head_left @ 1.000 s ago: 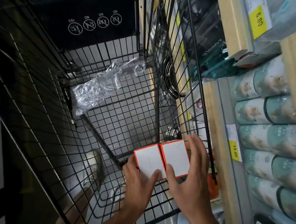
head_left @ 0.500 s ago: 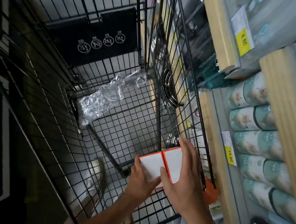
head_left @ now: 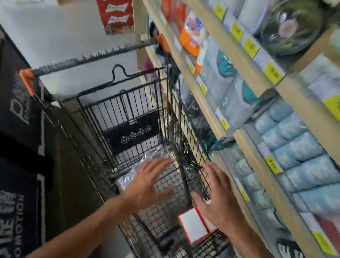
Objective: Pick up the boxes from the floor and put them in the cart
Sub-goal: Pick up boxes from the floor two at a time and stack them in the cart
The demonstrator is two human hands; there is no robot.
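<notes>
Landmark: the cart (head_left: 93,103), a black wire basket beside the shelves (head_left: 226,46).
Box: a box (head_left: 192,225) lies flat on the cart's wire floor, in the near corner on the shelf side.
Box look: white top face with an orange-red border, thin and flat. The right wrist hides its shelf-side edge, and blur makes it hard to tell whether this is one box or two lying edge to edge.
Left hand: the left hand (head_left: 147,181) hangs above the middle of the cart, fingers spread and loose, holding nothing.
Right hand: the right hand (head_left: 218,194) hangs above the cart's shelf-side wall, just over the box, fingers spread, nothing grasped, not touching the box.
Other contents: crumpled clear plastic (head_left: 136,168) lies on the cart floor, farther in than the box.
Floor: no box shows on the floor around the cart, though little floor is in view.
Risk, cart: the cart stands close to the shelves, so a nudge from an arm could roll it against them and jolt the box.
Risk, box: being thin, it could tip on the wire grid and wedge in a gap if bumped.
Risk, hands: fingers near the wire wall could catch in the mesh.
</notes>
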